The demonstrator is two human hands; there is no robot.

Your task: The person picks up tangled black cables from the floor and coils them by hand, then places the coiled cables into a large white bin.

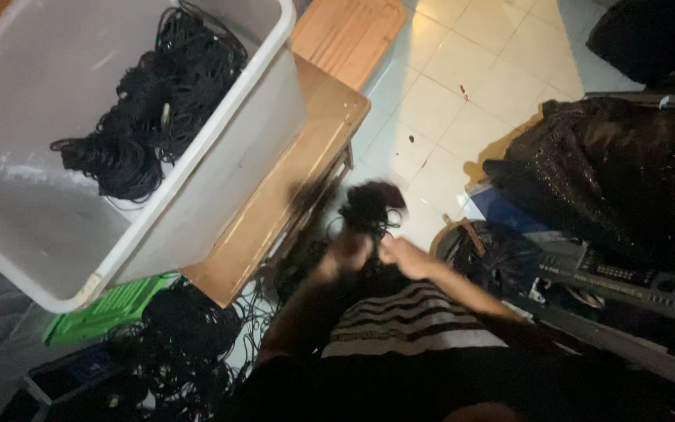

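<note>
Both hands, left (343, 254) and right (405, 256), grip 1 black cable bundle (370, 206) raised above the lap, beside the wooden bench (291, 180). White bin (220, 168) contains coiled cables (150, 101).

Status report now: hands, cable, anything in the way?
Left hand and right hand grip black cable bundle. White bin apart, left. Nothing between them.

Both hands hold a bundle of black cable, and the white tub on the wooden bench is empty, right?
Not quite. The head view shows the white tub holding coiled black cables. The left hand and right hand do hold the cable bundle, beside the wooden bench.
</note>
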